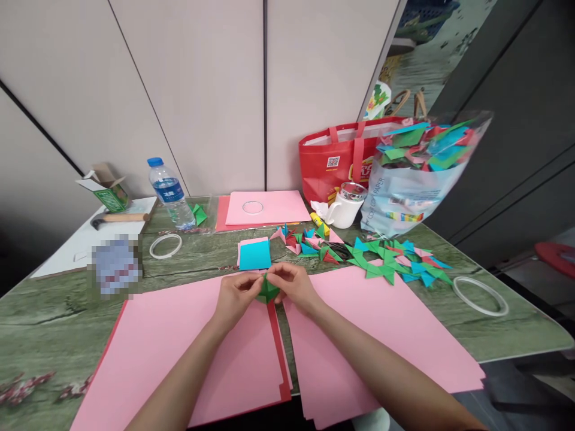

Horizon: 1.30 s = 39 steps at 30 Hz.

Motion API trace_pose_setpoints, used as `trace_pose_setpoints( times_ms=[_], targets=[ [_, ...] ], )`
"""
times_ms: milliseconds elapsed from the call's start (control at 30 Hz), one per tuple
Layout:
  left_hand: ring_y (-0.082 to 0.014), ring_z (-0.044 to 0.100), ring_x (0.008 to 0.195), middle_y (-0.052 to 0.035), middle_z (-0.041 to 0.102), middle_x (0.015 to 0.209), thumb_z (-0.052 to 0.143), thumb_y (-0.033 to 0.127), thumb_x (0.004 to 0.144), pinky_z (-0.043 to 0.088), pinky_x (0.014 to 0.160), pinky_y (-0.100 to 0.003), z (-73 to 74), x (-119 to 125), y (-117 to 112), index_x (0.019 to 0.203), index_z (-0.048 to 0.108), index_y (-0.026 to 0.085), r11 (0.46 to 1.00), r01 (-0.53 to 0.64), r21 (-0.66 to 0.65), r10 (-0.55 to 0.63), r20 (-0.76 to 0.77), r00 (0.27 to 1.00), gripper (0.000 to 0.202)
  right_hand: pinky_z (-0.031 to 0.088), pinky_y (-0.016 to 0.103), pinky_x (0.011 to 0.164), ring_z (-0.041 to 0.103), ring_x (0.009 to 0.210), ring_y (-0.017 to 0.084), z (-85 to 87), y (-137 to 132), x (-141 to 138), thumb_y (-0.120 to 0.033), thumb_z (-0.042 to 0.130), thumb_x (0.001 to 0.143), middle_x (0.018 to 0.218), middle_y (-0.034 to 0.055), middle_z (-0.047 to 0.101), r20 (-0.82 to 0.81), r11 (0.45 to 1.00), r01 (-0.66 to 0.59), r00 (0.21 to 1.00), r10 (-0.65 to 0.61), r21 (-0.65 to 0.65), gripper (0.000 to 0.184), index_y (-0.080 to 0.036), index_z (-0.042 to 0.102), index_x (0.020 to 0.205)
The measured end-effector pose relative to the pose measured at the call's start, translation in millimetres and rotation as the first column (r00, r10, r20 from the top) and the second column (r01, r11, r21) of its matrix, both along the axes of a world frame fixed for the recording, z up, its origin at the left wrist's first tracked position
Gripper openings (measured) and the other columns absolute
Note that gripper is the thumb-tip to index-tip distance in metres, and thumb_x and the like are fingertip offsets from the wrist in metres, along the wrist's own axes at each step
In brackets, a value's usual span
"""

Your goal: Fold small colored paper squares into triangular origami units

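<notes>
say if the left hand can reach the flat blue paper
Probably yes: the flat blue paper lies just beyond the left hand, with nothing on top, though that hand would likely need to release the folded green paper first.

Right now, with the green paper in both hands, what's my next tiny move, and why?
I'd probably press a crease in the green paper with fingertips: the left hand and right hand already pinch it, and it looks creased but not quite flat.
</notes>
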<state>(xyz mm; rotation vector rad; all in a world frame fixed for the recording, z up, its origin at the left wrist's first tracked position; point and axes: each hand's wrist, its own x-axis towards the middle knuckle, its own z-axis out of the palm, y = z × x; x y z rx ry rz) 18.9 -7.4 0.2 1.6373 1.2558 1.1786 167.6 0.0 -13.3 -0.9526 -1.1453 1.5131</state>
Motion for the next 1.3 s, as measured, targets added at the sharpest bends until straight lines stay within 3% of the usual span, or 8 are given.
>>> trace_pose_setpoints(
  times_ms=[333,467,600,733,833,1000,1100,1300],
  targets=[
    [-0.0185,0.063,0.069,-0.0044,0.071,0.077,0.062,0.029,0.069,0.050,0.063,-0.027,-0.1,0.2,2.5,0.077,0.070,0.018,1.000,-0.005,0.010,0.004,0.020,1.000,0.016,0.049,0.019,0.039,0.051,0.055,0.009,-4.0,2.3,-1.3,-0.037,0.069,0.061,0.068,-0.0001,0.056,-0.022,0.999,0.040,0.999,-0.040,0.029,0.025,-0.016,0.063,0.073],
    [-0.0195,0.063,0.073,-0.0061,0.071,0.081,0.061,0.027,0.072,0.049,0.066,-0.029,-5.2,-0.4,3.1,0.075,0.070,0.019,0.996,0.011,0.083,-0.008,-0.034,0.999,0.013,0.050,0.020,0.041,0.052,0.059,0.010,0.2,0.9,1.7,-0.038,0.066,0.065,0.070,0.0008,0.055,0.028,0.995,0.039,0.999,-0.042,0.090,0.023,-0.016,0.064,0.070],
    [-0.0211,0.061,0.083,-0.0067,0.069,0.085,0.059,0.026,0.074,0.046,0.077,-0.034,-6.1,1.0,2.8,0.077,0.070,0.021,0.976,0.081,0.201,-0.067,-0.077,0.995,0.012,0.047,0.018,0.042,0.051,0.063,0.011,5.8,-1.0,4.9,-0.035,0.067,0.064,0.070,0.0016,0.052,0.119,0.972,0.109,0.984,-0.136,0.207,0.019,-0.016,0.065,0.062],
    [-0.0176,0.056,0.078,-0.0045,0.061,0.080,0.058,0.026,0.074,0.043,0.073,-0.029,-1.6,-0.2,4.2,0.076,0.069,0.021,0.965,0.044,0.259,-0.019,-0.098,0.995,0.012,0.050,0.021,0.044,0.054,0.068,0.014,4.8,1.3,4.4,-0.036,0.067,0.063,0.075,0.0025,0.057,0.082,0.981,0.113,0.989,-0.127,0.160,0.021,-0.018,0.065,0.073],
    [-0.0133,0.049,0.064,-0.0005,0.053,0.066,0.059,0.026,0.073,0.039,0.061,-0.024,1.5,-3.1,5.9,0.069,0.068,0.020,0.973,-0.064,0.220,0.085,-0.088,0.993,0.012,0.053,0.023,0.051,0.057,0.077,0.017,-0.2,5.3,3.9,-0.031,0.070,0.060,0.083,0.0032,0.060,0.033,0.992,0.054,0.998,-0.058,0.112,0.034,-0.019,0.060,0.090],
    [-0.0087,0.034,0.045,0.0050,0.041,0.046,0.063,0.032,0.069,0.027,0.046,-0.022,2.8,-4.8,6.0,0.065,0.069,0.017,0.986,-0.151,0.071,0.153,-0.025,0.988,0.017,0.052,0.024,0.050,0.057,0.063,0.013,-5.7,9.2,4.9,-0.029,0.068,0.062,0.071,-0.0003,0.059,0.000,0.990,0.110,0.994,-0.110,0.090,0.025,-0.019,0.054,0.080],
    [-0.0070,0.031,0.040,0.0065,0.037,0.039,0.064,0.035,0.067,0.023,0.042,-0.022,3.6,-4.0,5.1,0.068,0.071,0.016,0.987,-0.158,-0.007,0.158,0.008,0.987,0.021,0.053,0.028,0.060,0.059,0.073,0.016,-4.9,8.7,5.1,-0.026,0.066,0.064,0.077,0.0015,0.060,0.048,0.974,0.137,0.988,-0.147,0.178,0.023,-0.019,0.056,0.085],
    [-0.0121,0.053,0.040,-0.0021,0.065,0.056,0.060,0.035,0.072,0.036,0.037,-0.022,6.4,-2.9,3.8,0.087,0.069,0.015,0.988,0.025,-0.155,0.000,0.160,0.987,0.027,0.049,0.033,0.075,0.059,0.081,0.017,-0.5,6.7,4.9,-0.021,0.063,0.068,0.082,0.0044,0.061,0.087,0.950,0.130,0.983,-0.160,0.285,0.009,-0.019,0.064,0.076]
  ],
)
